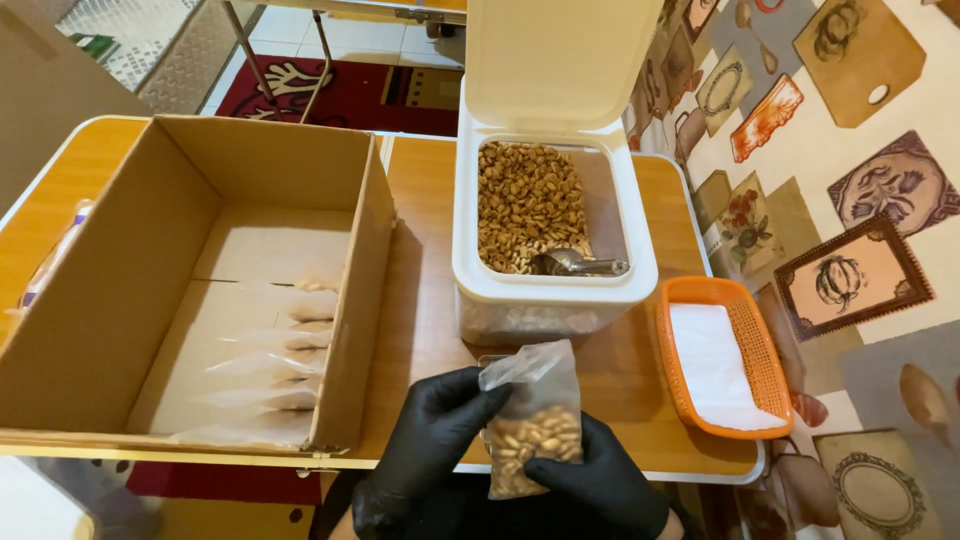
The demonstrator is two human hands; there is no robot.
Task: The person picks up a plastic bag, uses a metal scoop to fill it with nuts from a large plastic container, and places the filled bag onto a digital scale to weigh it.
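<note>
We hold a small clear bag [532, 425] of roasted nuts at the near edge of the tabletop [425, 300]. Our left hand [432, 432] pinches its upper edge, fingers closed; our right hand [600, 478] cups it from below, curled around it. Just behind stands an open white bin [552, 290] of nuts with a metal scoop [578, 264], a cardboard box [200, 280] to the left, an orange basket [745, 350] to the right.

At the bottom middle of the frame, two hands in black gloves hold a small clear bag [531, 425] of nuts. The left hand [432, 432] pinches its top and the right hand [598, 478] cups its bottom. Above them a white bin [553, 290] holds nuts and a metal scoop [578, 264]. A cardboard box [110, 300] fills the left, and an orange basket [748, 345] sits at right.
</note>
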